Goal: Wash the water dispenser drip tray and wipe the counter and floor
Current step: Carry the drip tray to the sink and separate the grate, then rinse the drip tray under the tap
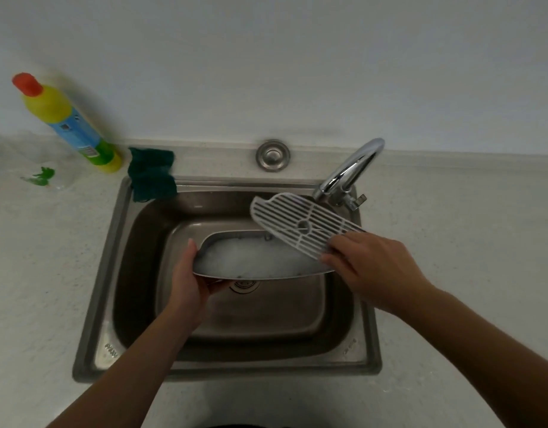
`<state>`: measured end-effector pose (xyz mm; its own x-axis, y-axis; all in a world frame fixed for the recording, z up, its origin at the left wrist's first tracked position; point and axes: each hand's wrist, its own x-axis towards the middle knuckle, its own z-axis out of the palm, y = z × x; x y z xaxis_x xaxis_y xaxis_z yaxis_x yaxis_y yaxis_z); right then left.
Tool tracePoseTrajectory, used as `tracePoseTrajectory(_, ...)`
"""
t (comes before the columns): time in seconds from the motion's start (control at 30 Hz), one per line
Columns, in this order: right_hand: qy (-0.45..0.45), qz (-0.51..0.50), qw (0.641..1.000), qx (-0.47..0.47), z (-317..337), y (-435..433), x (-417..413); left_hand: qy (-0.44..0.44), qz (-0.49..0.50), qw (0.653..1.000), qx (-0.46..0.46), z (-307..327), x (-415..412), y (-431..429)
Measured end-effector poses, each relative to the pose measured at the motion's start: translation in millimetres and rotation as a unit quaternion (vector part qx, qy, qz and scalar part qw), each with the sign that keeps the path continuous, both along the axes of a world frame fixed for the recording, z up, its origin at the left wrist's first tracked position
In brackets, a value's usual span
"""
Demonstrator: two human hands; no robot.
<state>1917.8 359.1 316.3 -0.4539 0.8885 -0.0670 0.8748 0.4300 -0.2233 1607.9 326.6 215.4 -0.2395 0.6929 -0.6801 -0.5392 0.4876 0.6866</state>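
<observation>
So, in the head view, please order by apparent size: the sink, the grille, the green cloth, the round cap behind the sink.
1. sink
2. grille
3. green cloth
4. round cap

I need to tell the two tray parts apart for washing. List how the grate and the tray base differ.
The grate is a flat slotted panel; the tray base is a shallow solid basin. The base holds white suds; the grate shows none. The right hand holds the grate tilted above the base's right end; the left hand holds the base nearly level by its left end. Both are light-coloured and held over the sink.
</observation>
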Motion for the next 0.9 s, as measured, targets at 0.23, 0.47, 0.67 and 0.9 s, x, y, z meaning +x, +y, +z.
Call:
tracePoseTrajectory(0.23,-0.066,-0.2,0.977,-0.038,-69,-35,98,0.011,0.013,1.0,-0.011,7,7,-15)
tracePoseTrajectory(0.47,-0.096,-0.251,0.962,-0.045,-121,-58,112,0.024,0.032,0.999,-0.018,10,15,-37)
tracePoseTrajectory(0.67,-0.089,-0.268,0.958,-0.055,-128,-65,116,0.036,0.041,0.998,-0.015,10,19,-50)
tracePoseTrajectory(0.9,0.084,-0.324,0.942,-0.018,-94,-56,73,0.082,0.019,0.996,0.006,13,8,-47)
